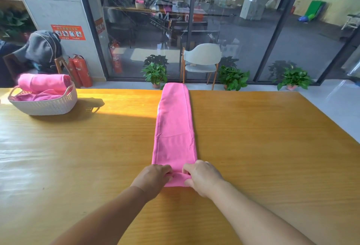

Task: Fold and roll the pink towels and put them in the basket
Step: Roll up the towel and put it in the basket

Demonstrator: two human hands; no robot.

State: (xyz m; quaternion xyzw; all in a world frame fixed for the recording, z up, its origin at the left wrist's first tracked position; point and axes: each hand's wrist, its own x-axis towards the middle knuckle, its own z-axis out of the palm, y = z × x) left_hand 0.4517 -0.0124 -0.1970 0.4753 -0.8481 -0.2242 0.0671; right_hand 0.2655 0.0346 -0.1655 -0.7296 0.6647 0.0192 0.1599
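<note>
Your fingers [169, 171] curl round the near end of the pink towel [174, 127], both hands pinching its first turn. The strip lies lengthwise on the table [272, 147], likely giving the roll a straight run.

The towel [174, 127] lies on the table [253, 147], stretching away from both hands, its near end between them. The basket [44, 104] sits far left, holding rolled towels [43, 82].

wooden table [253, 137]; pale chair [202, 59]; fire extinguishers [80, 71]; potted plants [155, 74]
</note>
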